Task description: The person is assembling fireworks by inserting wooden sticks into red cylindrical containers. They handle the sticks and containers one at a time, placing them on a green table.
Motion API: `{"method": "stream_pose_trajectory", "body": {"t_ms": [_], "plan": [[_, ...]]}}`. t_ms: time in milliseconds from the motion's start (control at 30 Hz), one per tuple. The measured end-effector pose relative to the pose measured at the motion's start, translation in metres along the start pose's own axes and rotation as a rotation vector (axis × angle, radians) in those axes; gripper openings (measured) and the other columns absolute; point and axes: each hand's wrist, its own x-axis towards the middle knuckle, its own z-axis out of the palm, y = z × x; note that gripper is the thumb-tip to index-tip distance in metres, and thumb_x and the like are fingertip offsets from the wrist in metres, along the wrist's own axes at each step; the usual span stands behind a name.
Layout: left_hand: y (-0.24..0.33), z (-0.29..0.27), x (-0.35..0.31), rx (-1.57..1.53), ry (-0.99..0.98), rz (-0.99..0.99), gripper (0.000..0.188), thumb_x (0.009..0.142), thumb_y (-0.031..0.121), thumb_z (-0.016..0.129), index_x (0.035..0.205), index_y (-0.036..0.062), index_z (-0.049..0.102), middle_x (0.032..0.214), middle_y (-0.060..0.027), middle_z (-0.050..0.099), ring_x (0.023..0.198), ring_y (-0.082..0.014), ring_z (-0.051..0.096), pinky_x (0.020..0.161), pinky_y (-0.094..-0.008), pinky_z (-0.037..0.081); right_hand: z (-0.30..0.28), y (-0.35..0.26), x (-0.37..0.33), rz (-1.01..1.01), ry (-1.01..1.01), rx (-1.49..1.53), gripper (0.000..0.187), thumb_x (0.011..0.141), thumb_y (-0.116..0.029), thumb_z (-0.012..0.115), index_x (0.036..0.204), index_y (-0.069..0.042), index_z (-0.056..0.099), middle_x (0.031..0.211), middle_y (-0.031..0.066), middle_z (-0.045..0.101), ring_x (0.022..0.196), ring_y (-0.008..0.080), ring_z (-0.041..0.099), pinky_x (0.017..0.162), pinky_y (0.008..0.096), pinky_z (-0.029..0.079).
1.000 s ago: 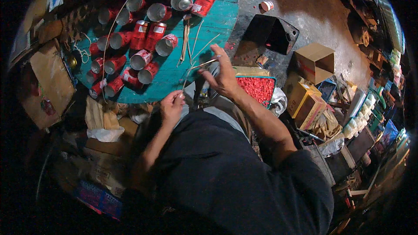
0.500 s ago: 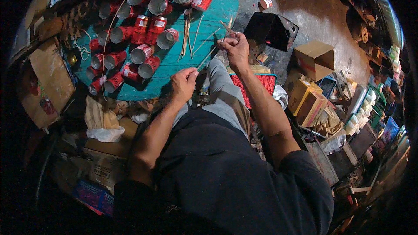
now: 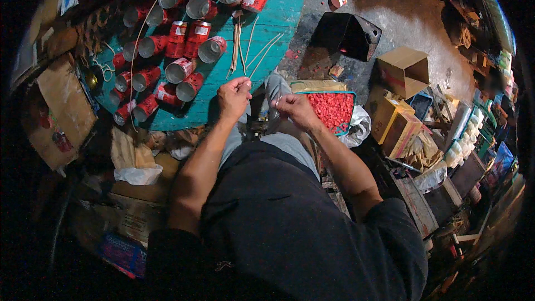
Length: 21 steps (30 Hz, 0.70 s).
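Observation:
My left hand point(image 3: 234, 99) is closed in a pinch at the front edge of the teal table point(image 3: 223, 75). A thin pale cord point(image 3: 266, 56) runs up the table from its fingertips. My right hand point(image 3: 298, 110) is lower and to the right, above my lap and beside the tray, with its fingers curled together; what they hold, if anything, is hidden. Another cord point(image 3: 250, 44) and a bundle of pale strands point(image 3: 237, 44) lie on the tabletop beyond my left hand. Several red cans point(image 3: 212, 49) with open silvery insides cover the table's left part.
Right of my knees sits a teal-rimmed tray point(image 3: 354, 106) filled with red bits point(image 3: 329, 110). A black container point(image 3: 356, 36) and an open cardboard box point(image 3: 402, 72) stand on the floor beyond. A long thin curved stick point(image 3: 137, 61) crosses the cans. Yellow cartons point(image 3: 393, 120) crowd the right.
My right hand has come down toward my lap, and the pointed tips above it no longer show. My left hand has moved slightly up. The cord between the hands now extends onto the table.

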Motion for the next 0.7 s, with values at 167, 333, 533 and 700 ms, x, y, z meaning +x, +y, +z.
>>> {"method": "stream_pose_trajectory", "body": {"t_ms": [167,333,533,700], "plan": [[0.003,-0.003,-0.001,0.040,0.012,0.018,0.024,0.090,0.011,0.067,0.110,-0.0034,0.067,0.074,-0.0051,0.068,0.055,-0.0096,0.061,0.044,-0.0243,0.045,0.035,0.021,0.001,0.174,-0.194,0.138,0.031,0.086,-0.035,0.077,0.075,-0.007,0.068,0.063,-0.0029,0.058,0.051,0.0066,0.048,0.048,0.0244,0.036],[0.005,-0.004,-0.004,-0.001,-0.011,-0.009,0.027,0.092,0.010,0.063,0.117,-0.0019,0.065,0.079,-0.0047,0.066,0.056,-0.0079,0.058,0.045,-0.0223,0.045,0.046,0.034,0.016,0.114,-0.246,0.121,0.033,0.086,-0.036,0.077,0.072,-0.008,0.066,0.063,-0.0034,0.058,0.051,0.0056,0.045,0.047,0.0241,0.033],[0.005,-0.007,-0.005,-0.034,-0.037,-0.020,0.029,0.094,0.008,0.061,0.121,-0.0008,0.063,0.082,-0.0043,0.065,0.057,-0.0074,0.057,0.045,-0.0215,0.045,0.051,0.036,0.031,0.041,-0.216,0.105,0.035,0.086,-0.038,0.076,0.071,-0.008,0.066,0.064,-0.0037,0.058,0.053,0.0053,0.046,0.049,0.0237,0.033],[0.002,-0.008,-0.003,-0.059,-0.042,0.010,0.029,0.092,0.009,0.062,0.119,0.0003,0.066,0.078,-0.0021,0.064,0.057,-0.0065,0.057,0.045,-0.0230,0.045,0.054,0.027,0.035,0.033,-0.247,0.075,0.034,0.090,-0.037,0.072,0.072,-0.010,0.061,0.062,-0.0043,0.054,0.054,0.0052,0.044,0.049,0.0233,0.031]]}}
